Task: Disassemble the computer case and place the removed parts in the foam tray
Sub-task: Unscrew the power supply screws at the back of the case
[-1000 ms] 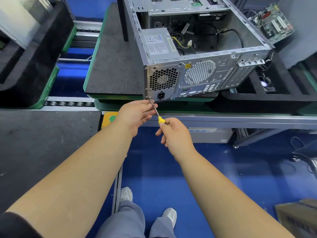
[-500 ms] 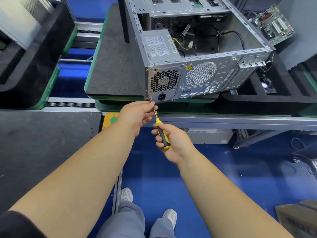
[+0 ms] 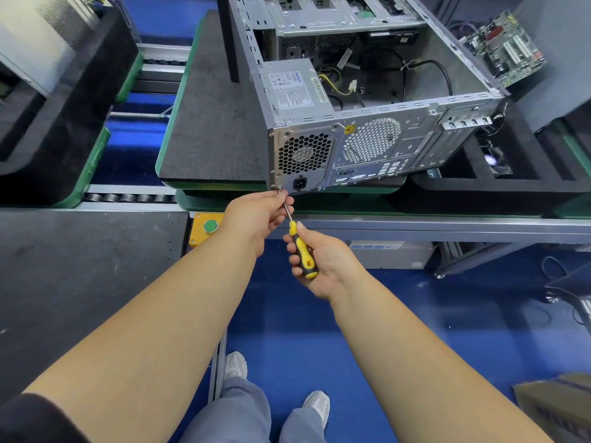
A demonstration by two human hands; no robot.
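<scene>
Yellow control box [image 3: 204, 228] with a green push button [image 3: 210, 226], fixed to the near edge of the roller conveyor [image 3: 128, 198]. Blue floor [image 3: 303, 330] lies below the box; a cardboard carton [image 3: 556, 407] stands far to its lower right; a grey cabinet [image 3: 390, 254] sits under the conveyor rail, right of the box.

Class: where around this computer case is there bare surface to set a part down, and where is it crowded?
Free: the dark mat left of the computer case. Crowded: the case's near left corner, where both hands work the screwdriver.
</scene>
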